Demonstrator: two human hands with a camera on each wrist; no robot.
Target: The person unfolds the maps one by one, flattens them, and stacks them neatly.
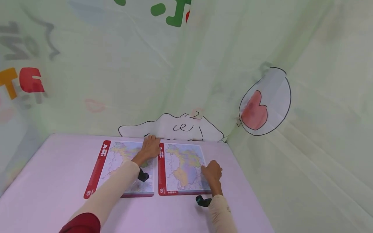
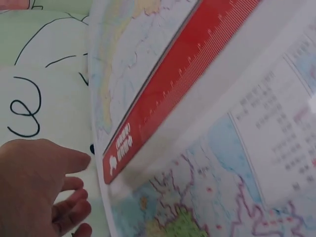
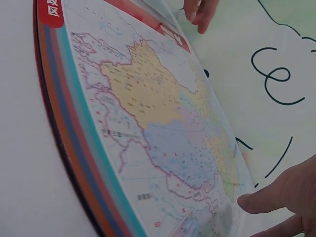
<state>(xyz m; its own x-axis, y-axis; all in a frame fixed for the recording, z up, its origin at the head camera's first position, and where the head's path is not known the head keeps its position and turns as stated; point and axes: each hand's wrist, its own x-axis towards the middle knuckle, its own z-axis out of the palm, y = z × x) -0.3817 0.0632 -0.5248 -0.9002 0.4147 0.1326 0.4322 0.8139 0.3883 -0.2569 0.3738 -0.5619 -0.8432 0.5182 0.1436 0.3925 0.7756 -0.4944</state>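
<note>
A beige sleeve (image 1: 222, 213) and a dark-red sleeve end (image 1: 83, 223) frame the near side of a pale lilac table (image 1: 177, 215), where two printed maps of China lie flat side by side, a narrow gap between them. The near edge of the right-hand map (image 1: 185, 166) shows bands of colour (image 3: 91, 163) in the right wrist view, suggesting several layers stacked together. The left-hand map (image 1: 118, 157) lies partly under the left forearm. The right hand (image 1: 212, 170) is at the right-hand map's right edge, thumb spread from the fingers and its tip at the border; no firm grip shows. Farther off, the left hand (image 1: 150, 148) is by the maps' far edges at the gap, fingers loosely bent, thumb just beside the corner of a red ruler strip (image 2: 182, 69); it appears to hold nothing. The glossy surface looks smooth and likely slippery, the sheets thin and bendable but not fragile; a stack would probably carry some weight and its layers could slide apart. Opposite edges, thumbs above and fingers beneath, look the surest hold. Beyond hangs a pale green backdrop (image 1: 140, 81) bearing a red heart (image 1: 254, 111).
</note>
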